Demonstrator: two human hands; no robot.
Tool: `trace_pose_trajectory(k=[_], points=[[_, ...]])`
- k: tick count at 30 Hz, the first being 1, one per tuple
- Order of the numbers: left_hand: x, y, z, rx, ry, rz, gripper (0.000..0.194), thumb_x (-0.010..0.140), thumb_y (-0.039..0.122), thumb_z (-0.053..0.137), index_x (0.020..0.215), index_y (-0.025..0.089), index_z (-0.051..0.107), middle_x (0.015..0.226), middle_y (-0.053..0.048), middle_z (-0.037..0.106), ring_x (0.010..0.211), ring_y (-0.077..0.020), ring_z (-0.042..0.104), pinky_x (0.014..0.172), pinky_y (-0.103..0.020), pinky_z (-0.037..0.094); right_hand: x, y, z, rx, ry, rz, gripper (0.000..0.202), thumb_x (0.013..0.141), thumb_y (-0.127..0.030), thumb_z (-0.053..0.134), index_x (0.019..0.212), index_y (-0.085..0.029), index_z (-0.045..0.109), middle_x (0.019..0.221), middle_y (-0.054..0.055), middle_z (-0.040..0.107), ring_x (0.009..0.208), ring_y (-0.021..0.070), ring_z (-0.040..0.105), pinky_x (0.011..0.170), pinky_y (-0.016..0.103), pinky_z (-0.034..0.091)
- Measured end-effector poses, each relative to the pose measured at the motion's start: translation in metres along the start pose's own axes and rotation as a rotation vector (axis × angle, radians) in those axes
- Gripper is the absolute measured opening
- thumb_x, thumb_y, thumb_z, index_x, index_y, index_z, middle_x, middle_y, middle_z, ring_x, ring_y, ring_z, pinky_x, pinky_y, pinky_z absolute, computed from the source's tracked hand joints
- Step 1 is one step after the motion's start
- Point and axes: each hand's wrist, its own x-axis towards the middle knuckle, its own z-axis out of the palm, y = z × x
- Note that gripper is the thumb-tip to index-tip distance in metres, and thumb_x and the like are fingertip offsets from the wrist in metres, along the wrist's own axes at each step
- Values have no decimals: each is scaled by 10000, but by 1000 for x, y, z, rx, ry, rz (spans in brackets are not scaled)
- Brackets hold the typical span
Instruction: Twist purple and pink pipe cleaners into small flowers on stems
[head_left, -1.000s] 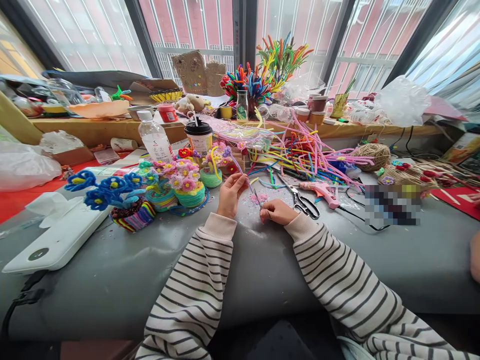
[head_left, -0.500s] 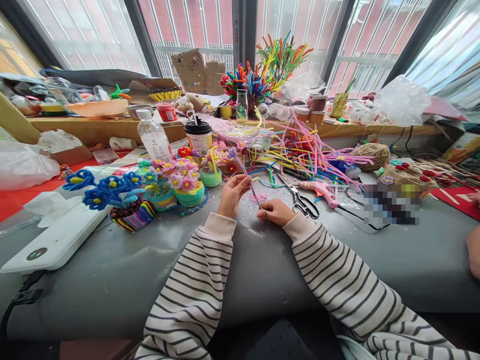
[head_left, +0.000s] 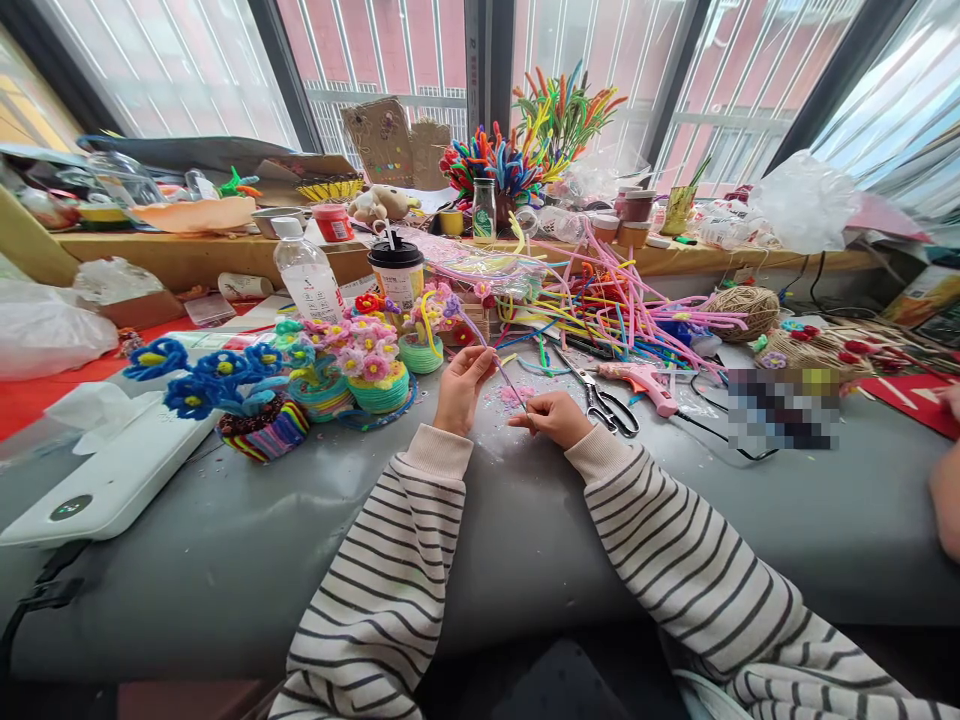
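A purple pipe cleaner (head_left: 474,329) slants between my two hands above the grey table. My left hand (head_left: 457,393) pinches it around its middle, and a fuzzy purple length sticks up past the fingertips. Below that pinch the stem looks thinner and darker. Its lower end is in the closed fingers of my right hand (head_left: 558,418), which partly hide it. Pink fluff (head_left: 517,395) lies on the table just behind the hands. Black-handled scissors (head_left: 611,408) rest right of my right hand, and a pink glue gun (head_left: 643,382) is beyond them.
Pipe-cleaner flowers in pots, one blue (head_left: 225,370) and one pink (head_left: 373,355), stand at left beside a white device (head_left: 112,480). A lidded cup (head_left: 396,270) and a bottle (head_left: 306,275) are behind. Loose pipe cleaners (head_left: 622,290) heap at centre back. Another person's hand (head_left: 946,490) shows at right.
My left hand has shifted slightly left and down along with the purple pipe cleaner. My right hand keeps almost the same place, its fingers slightly re-posed, and more stem shows between the hands.
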Motion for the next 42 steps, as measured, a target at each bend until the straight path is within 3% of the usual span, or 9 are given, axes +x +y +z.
trace_pose_trajectory(k=[3, 8, 16, 26, 34, 38, 42], points=[[0, 1, 0, 0, 24, 6, 163, 511, 195, 669, 640, 155, 577, 596, 42, 570, 573, -35, 517, 627, -172, 398, 0, -2, -3, -38, -6, 0, 516, 552, -605, 510, 355, -158, 340, 362, -35, 394, 379, 46, 307, 400, 195, 245], [0, 2, 0, 21, 28, -14, 179, 507, 207, 671, 653, 156, 582, 600, 37, 575, 565, -40, 518, 604, -174, 393, -1, -3, -7, -112, -162, -18, 608, 595, -698, 336, 459, -133, 515, 436, -4, 466, 430, 70, 376, 454, 211, 276], [-3, 1, 2, 108, 10, -73, 198, 480, 223, 685, 642, 155, 593, 624, 35, 580, 582, -49, 519, 620, -193, 391, -2, -5, -6, -136, -275, -29, 649, 590, -720, 300, 504, -120, 531, 477, 7, 498, 437, 69, 372, 445, 209, 264], [-1, -2, 0, 186, 23, -13, 173, 503, 232, 672, 639, 150, 604, 604, 25, 575, 575, -54, 511, 609, -192, 404, -2, -5, -2, -142, -194, 49, 529, 622, -622, 420, 447, -130, 510, 421, -12, 465, 419, 62, 363, 438, 203, 262], [1, -2, -2, 167, 72, 18, 155, 520, 233, 660, 644, 156, 607, 613, 25, 574, 585, -51, 512, 629, -189, 402, 0, -2, 1, -121, -111, 19, 473, 624, -540, 496, 378, -146, 409, 397, -24, 462, 406, 49, 331, 430, 192, 260], [0, 0, 0, 145, 84, 20, 157, 515, 229, 661, 641, 155, 604, 609, 25, 572, 578, -51, 514, 631, -195, 402, 1, -2, -1, -116, -75, 31, 492, 612, -565, 489, 369, -145, 406, 384, -21, 455, 393, 48, 330, 414, 194, 244], [-1, 0, 0, 139, 77, -5, 174, 504, 232, 668, 642, 153, 599, 606, 25, 572, 572, -53, 518, 614, -194, 396, -1, -5, -5, -123, -40, 19, 548, 620, -633, 408, 418, -132, 499, 382, -16, 442, 400, 57, 343, 423, 200, 247]])
